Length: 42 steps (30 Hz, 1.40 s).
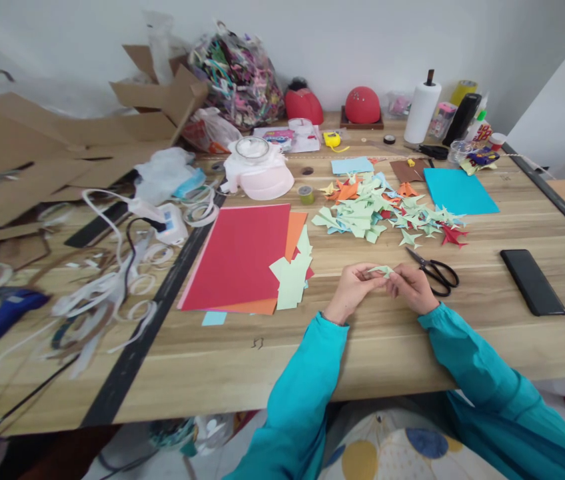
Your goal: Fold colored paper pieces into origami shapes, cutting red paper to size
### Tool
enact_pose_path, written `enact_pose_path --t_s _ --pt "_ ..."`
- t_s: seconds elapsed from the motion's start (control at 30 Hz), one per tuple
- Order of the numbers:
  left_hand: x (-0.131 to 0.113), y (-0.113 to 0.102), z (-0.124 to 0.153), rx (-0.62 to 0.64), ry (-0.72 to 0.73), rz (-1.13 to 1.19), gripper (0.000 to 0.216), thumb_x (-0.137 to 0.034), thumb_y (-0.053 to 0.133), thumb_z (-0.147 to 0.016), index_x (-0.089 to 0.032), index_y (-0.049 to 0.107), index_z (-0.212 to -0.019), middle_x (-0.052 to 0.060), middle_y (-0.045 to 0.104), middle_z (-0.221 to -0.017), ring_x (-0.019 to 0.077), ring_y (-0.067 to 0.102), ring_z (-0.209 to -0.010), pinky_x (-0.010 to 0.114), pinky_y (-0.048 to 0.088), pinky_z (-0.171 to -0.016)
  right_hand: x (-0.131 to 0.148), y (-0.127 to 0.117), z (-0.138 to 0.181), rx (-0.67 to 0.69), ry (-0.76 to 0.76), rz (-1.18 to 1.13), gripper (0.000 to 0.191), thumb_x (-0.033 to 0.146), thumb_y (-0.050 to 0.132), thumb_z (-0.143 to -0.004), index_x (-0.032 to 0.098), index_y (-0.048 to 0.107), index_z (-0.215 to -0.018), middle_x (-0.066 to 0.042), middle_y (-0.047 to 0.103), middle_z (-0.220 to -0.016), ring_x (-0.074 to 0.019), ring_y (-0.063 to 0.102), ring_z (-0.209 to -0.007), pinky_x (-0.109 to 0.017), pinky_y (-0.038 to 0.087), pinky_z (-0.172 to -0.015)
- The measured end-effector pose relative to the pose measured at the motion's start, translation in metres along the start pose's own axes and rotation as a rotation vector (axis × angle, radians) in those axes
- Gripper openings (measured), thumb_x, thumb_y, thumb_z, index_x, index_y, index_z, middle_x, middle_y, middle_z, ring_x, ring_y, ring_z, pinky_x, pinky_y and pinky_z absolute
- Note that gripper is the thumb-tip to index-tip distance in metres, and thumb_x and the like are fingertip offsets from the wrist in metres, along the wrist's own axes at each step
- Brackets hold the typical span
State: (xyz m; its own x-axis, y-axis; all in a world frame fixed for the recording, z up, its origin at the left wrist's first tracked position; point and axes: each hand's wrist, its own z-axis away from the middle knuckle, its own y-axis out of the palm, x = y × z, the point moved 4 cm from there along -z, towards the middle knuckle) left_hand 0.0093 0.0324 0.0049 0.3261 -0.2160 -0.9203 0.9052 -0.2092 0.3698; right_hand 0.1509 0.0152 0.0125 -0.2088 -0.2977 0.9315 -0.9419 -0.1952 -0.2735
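Observation:
Between my two hands, just above the table's front part, is a small folded piece of pale green paper (381,270). My left hand (357,285) pinches it from the left, and my right hand (412,287) grips its other end with bent fingers. Beyond them lies a pile of folded paper figures (362,210), mostly pale green with some orange, blue and red. Black-handled scissors (440,275) rest close to my right hand. Left of my hands, pale green paper pieces (292,280) overlap a stack of red and orange sheets (242,253).
A black phone (532,281) lies at the right. Behind the pile are a blue sheet (460,191), a yellow tape measure (332,139) and a roll of tape (306,195). Tangled cords (127,273), a blue glue gun (7,313) and cardboard (77,143) crowd the left.

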Motion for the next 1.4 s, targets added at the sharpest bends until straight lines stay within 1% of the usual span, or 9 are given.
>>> enact_pose_path --t_s 0.13,0.33,0.6,0.67,0.73,0.87,1.07,1.23,1.4 --pt "0.002 0.0 -0.001 -0.017 -0.001 0.045 0.038 -0.028 0.088 -0.048 -0.013 0.071 -0.079 0.001 0.069 -0.066 0.0119 0.062 -0.061 0.024 0.05 -0.063 -0.001 0.0 -0.001 -0.005 0.0 -0.009 0.035 0.046 0.048 -0.093 0.019 0.055 -0.072 0.001 0.061 -0.058 -0.0098 0.056 -0.046 -0.023 0.047 -0.046" --pt "0.002 -0.003 -0.002 -0.041 -0.003 0.102 0.041 -0.025 0.089 -0.046 -0.014 0.07 -0.081 0.001 0.07 -0.069 0.0133 0.064 -0.065 0.027 0.052 -0.069 0.003 -0.001 -0.003 -0.043 -0.019 -0.043 0.036 0.049 0.047 -0.092 0.019 0.055 -0.073 0.0 0.061 -0.058 -0.0105 0.057 -0.048 -0.025 0.048 -0.048" --pt "0.006 0.003 0.0 0.069 -0.033 0.098 0.038 -0.025 0.089 -0.049 -0.014 0.073 -0.082 0.005 0.074 -0.082 0.0181 0.067 -0.074 0.034 0.053 -0.075 0.005 -0.003 -0.003 -0.056 -0.041 -0.028 0.032 0.047 0.048 -0.092 0.021 0.054 -0.076 0.002 0.058 -0.053 -0.0113 0.056 -0.046 -0.026 0.048 -0.048" --pt "0.005 0.005 0.001 0.066 -0.013 0.073 0.034 -0.029 0.087 -0.054 -0.014 0.073 -0.08 0.005 0.073 -0.078 0.017 0.066 -0.071 0.033 0.053 -0.073 0.005 -0.002 -0.003 -0.048 -0.056 -0.026 0.032 0.046 0.047 -0.093 0.02 0.054 -0.075 0.002 0.058 -0.054 -0.0109 0.057 -0.047 -0.025 0.048 -0.048" --pt "0.003 0.007 0.001 0.064 0.023 0.044 0.028 -0.034 0.084 -0.059 -0.013 0.072 -0.073 0.003 0.071 -0.071 0.0155 0.064 -0.067 0.031 0.052 -0.07 0.005 -0.001 -0.003 -0.039 -0.067 -0.032 0.031 0.044 0.047 -0.093 0.02 0.054 -0.075 0.001 0.06 -0.059 -0.0103 0.057 -0.047 -0.024 0.048 -0.048" --pt "-0.002 0.008 0.002 0.076 0.07 -0.006 0.028 -0.037 0.082 -0.061 -0.013 0.069 -0.062 0.003 0.068 -0.065 0.0152 0.063 -0.067 0.029 0.051 -0.068 0.004 -0.001 -0.003 -0.025 -0.069 -0.048 0.03 0.041 0.047 -0.094 0.019 0.055 -0.074 0.001 0.061 -0.062 -0.0096 0.058 -0.048 -0.024 0.048 -0.048" --pt "-0.002 0.007 0.002 0.08 0.047 -0.028 0.027 -0.037 0.082 -0.062 -0.013 0.069 -0.06 0.003 0.067 -0.062 0.0143 0.061 -0.063 0.027 0.05 -0.065 0.001 0.0 -0.003 -0.019 -0.028 -0.116 0.031 0.043 0.049 -0.092 0.019 0.055 -0.074 0.001 0.061 -0.061 -0.0099 0.058 -0.047 -0.024 0.048 -0.047" --pt "0.002 0.004 0.0 0.027 0.036 -0.007 0.026 -0.036 0.082 -0.061 -0.013 0.071 -0.065 0.003 0.069 -0.065 0.0135 0.06 -0.063 0.027 0.048 -0.066 0.003 -0.002 -0.005 -0.061 -0.011 -0.193 0.032 0.045 0.051 -0.091 0.018 0.055 -0.073 0.001 0.062 -0.062 -0.0091 0.056 -0.046 -0.023 0.047 -0.045" --pt "0.001 0.004 0.0 0.047 0.053 -0.015 0.026 -0.036 0.081 -0.063 -0.013 0.069 -0.062 0.002 0.067 -0.062 0.0123 0.059 -0.061 0.026 0.046 -0.065 0.004 -0.002 -0.006 -0.05 -0.003 -0.225 0.033 0.046 0.053 -0.09 0.018 0.056 -0.073 0.001 0.063 -0.063 -0.0087 0.056 -0.046 -0.023 0.047 -0.044"
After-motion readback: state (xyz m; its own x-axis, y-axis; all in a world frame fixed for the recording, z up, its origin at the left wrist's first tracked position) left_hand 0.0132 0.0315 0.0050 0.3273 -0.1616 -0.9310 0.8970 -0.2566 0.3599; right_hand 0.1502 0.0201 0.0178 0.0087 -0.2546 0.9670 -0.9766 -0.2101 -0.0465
